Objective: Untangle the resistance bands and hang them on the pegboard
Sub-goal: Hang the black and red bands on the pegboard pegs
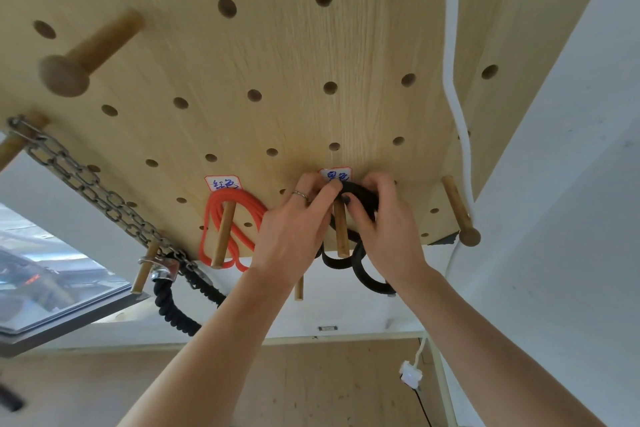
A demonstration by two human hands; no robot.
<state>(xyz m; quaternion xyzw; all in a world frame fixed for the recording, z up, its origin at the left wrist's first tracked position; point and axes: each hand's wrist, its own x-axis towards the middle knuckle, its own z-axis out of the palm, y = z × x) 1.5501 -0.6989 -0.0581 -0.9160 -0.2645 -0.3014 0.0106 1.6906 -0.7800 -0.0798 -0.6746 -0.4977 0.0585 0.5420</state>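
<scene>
A light wooden pegboard (277,55) fills the upper view. A red resistance band (239,204) hangs coiled over a wooden peg (223,236) under a red-edged label. To its right, a black resistance band (363,201) is looped over another peg (341,232) below a second label. My left hand (294,229) pinches the black band at the top of that peg. My right hand (384,225) grips the black coil from the right side. Black loops dangle below my hands.
A metal chain (86,180) runs diagonally along the board's left side to a black braided rope (173,305). A large knobbed peg (86,52) sticks out at upper left, another peg (459,208) at right. A white cord (453,80) hangs down the right side.
</scene>
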